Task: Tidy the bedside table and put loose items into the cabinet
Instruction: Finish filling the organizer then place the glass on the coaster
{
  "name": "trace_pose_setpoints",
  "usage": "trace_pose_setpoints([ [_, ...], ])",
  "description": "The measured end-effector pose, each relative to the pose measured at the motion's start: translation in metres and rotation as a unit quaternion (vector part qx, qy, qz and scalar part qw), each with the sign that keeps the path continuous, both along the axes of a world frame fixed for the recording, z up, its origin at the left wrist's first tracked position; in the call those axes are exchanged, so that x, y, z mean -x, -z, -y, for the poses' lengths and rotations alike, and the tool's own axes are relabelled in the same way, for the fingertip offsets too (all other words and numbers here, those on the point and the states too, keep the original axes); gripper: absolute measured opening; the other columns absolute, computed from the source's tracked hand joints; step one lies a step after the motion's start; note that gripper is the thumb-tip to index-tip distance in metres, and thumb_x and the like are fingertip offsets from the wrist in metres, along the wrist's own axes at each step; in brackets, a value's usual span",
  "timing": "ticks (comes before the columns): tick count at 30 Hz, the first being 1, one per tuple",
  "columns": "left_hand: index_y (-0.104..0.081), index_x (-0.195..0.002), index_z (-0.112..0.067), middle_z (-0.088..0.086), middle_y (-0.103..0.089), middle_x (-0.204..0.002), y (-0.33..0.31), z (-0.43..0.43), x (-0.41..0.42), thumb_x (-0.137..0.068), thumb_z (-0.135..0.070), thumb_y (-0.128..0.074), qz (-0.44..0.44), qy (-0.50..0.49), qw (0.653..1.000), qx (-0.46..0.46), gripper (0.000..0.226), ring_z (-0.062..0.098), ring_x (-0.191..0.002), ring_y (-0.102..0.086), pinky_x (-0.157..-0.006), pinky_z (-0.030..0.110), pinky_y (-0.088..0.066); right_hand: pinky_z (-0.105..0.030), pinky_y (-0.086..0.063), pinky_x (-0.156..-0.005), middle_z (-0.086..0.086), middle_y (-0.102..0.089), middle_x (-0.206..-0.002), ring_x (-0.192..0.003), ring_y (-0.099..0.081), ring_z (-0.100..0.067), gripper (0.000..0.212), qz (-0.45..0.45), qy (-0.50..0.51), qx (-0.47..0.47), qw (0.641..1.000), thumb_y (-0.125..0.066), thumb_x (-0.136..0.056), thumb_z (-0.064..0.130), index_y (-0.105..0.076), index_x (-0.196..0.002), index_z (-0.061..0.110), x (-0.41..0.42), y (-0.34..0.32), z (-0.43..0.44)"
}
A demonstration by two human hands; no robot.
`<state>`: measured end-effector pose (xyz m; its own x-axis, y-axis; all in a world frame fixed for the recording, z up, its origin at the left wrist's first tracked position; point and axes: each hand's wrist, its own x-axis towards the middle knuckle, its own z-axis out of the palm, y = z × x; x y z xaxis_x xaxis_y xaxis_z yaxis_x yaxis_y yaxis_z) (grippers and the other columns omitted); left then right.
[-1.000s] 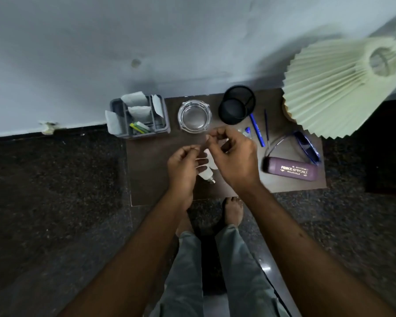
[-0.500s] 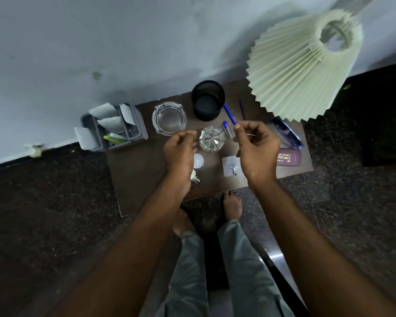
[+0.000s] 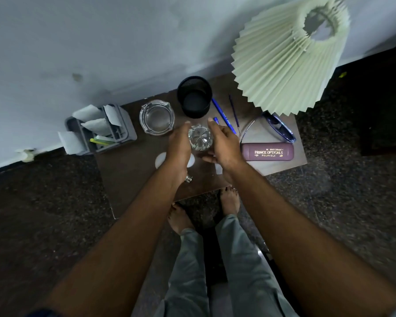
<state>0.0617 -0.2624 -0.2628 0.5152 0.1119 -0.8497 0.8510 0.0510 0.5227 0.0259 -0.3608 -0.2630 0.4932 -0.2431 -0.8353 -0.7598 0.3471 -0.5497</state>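
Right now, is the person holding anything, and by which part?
Nothing is plainly held. The left hand and right hand, fingers straight, flank the small faceted glass; whether they touch its sides cannot be told.

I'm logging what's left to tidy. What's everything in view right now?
Table: one, brown, by the wall.
Lampshade: one, pale green, far right.
Pen cup: one, black, at the back.
Ashtray: one, clear, left of cup.
Faceted glass piece: one, clear, between the hands.
Pens: at least two, blue, right of cup.
Glasses: one, blue, below lampshade.
Case: one, purple, right edge.
Organiser: one, grey, left edge.
Bulb: one, white, under left wrist.
Left hand, right hand: open, either side of glass piece.
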Motion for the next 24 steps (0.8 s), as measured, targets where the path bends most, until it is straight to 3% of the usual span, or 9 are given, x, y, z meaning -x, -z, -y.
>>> trace_pose_setpoints([
  [3,-0.069,-0.088,-0.021,-0.007,-0.077,-0.070,-0.003,0.003,-0.002,-0.097,-0.037,-0.054,-0.011,-0.020,1.000,0.017,0.024,0.007,-0.063,-0.074,-0.053,0.018,-0.051,-0.033,-0.061,-0.061,0.001,-0.076,-0.104,-0.094,-0.075,-0.021,0.052,-0.022,-0.008,-0.025,0.999,-0.060,-0.081,0.071,-0.065,-0.108,0.027,-0.010,-0.003,-0.003],
  [6,-0.068,-0.083,-0.020,-0.007,-0.075,-0.064,-0.007,0.006,-0.002,-0.099,-0.031,-0.053,-0.011,-0.036,0.999,0.027,0.024,0.007,-0.058,-0.073,-0.046,0.014,-0.049,-0.040,-0.064,-0.066,-0.004,-0.077,-0.099,-0.089,-0.076,-0.021,0.049,-0.038,-0.010,-0.011,0.999,-0.063,-0.083,0.062,-0.070,-0.106,0.019,-0.017,-0.003,-0.006],
  [10,-0.071,-0.091,-0.011,0.006,-0.074,-0.083,-0.004,0.009,0.002,-0.097,-0.020,-0.056,0.006,-0.039,0.999,0.038,0.019,0.019,-0.073,-0.071,-0.063,0.026,-0.056,-0.034,-0.061,-0.061,-0.008,-0.078,-0.092,-0.079,-0.075,-0.020,0.033,-0.032,0.016,-0.014,0.999,-0.064,-0.086,0.039,-0.072,-0.100,0.011,-0.018,-0.004,-0.002],
  [13,-0.072,-0.107,-0.012,0.001,-0.077,-0.090,-0.004,0.003,0.009,-0.094,-0.013,-0.061,0.033,-0.045,0.997,0.056,0.018,0.010,-0.075,-0.073,-0.065,0.025,-0.058,-0.041,-0.062,-0.066,-0.008,-0.077,-0.087,-0.076,-0.075,-0.022,0.029,-0.008,0.024,-0.014,1.000,-0.064,-0.088,0.034,-0.072,-0.103,0.011,-0.010,-0.008,0.004],
  [16,-0.070,-0.100,-0.013,0.000,-0.076,-0.083,-0.009,0.000,0.011,-0.092,-0.011,-0.065,0.044,-0.057,0.994,0.083,0.010,0.010,-0.071,-0.073,-0.065,0.025,-0.058,-0.050,-0.060,-0.079,-0.017,-0.075,-0.097,-0.087,-0.072,-0.031,0.028,0.038,0.052,-0.009,0.998,-0.061,-0.095,0.023,-0.069,-0.113,0.002,-0.001,-0.014,0.007],
  [19,-0.069,-0.113,-0.002,0.013,-0.075,-0.096,-0.019,0.001,0.010,-0.091,-0.021,-0.070,0.022,-0.047,0.995,0.084,0.029,0.021,-0.075,-0.072,-0.073,0.035,-0.059,-0.050,-0.054,-0.095,-0.025,-0.070,-0.117,-0.103,-0.068,-0.036,0.028,0.112,0.068,-0.017,0.991,-0.052,-0.098,0.002,-0.065,-0.123,-0.001,0.011,-0.020,0.007],
  [24,-0.066,-0.126,-0.003,0.016,-0.073,-0.109,-0.032,-0.005,0.007,-0.095,-0.031,-0.066,-0.016,-0.011,0.993,0.119,0.042,0.026,-0.090,-0.071,-0.081,0.040,-0.059,-0.044,-0.049,-0.108,-0.016,-0.063,-0.135,-0.127,-0.060,-0.032,0.051,0.202,-0.002,0.003,0.979,-0.049,-0.090,-0.016,-0.053,-0.139,-0.002,0.025,-0.024,0.006],
])
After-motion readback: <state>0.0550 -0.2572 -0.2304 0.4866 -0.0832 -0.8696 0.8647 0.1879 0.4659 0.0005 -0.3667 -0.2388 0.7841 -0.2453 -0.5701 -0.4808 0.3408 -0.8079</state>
